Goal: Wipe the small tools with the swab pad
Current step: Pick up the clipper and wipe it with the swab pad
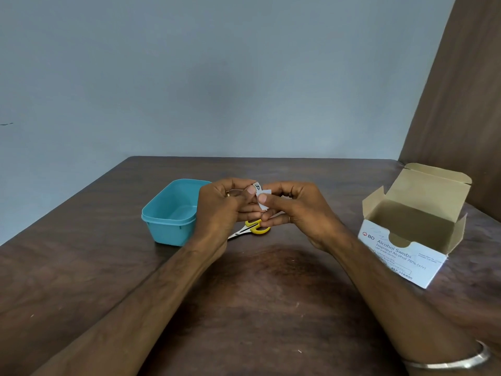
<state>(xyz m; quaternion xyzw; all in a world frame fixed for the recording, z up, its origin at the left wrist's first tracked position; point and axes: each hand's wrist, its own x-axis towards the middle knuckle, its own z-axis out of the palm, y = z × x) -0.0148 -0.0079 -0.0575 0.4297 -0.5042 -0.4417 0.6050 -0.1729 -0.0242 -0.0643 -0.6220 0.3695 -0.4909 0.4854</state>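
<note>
A: So, starting at the left, we have the teal plastic tub (169, 213) sitting open on the dark wooden table (81, 267), nothing visible inside from where we look.

B: Right, and just beside it our left hand (219, 210) comes up, thumb and fingers curled and pinching one edge of the swab packet (259, 198).

A: We'd say the packet stands roughly upright between the two hands, its long axis running top to bottom, held above the table, not resting on it.

B: Below it, partly hidden by our fingers, lie the small scissors (250, 229) with yellow handles. Their blades point left toward the tub, handles toward the middle. We see no other tool from here.

A: Then our right hand (292, 210), thumb and forefinger pinching the packet's other edge, remaining fingers loosely curled beneath.

B: We judge the packet is not yet opened, so the tear comes first, with the hands pulling apart across that upright axis.

A: After that, the scissors lie straight below and slightly left of the fingertips. Both hands hover over them, so either one could go down for them.

B: Far right, the open Alcohol Swabs box (414, 226), well apart from our hands.
</note>
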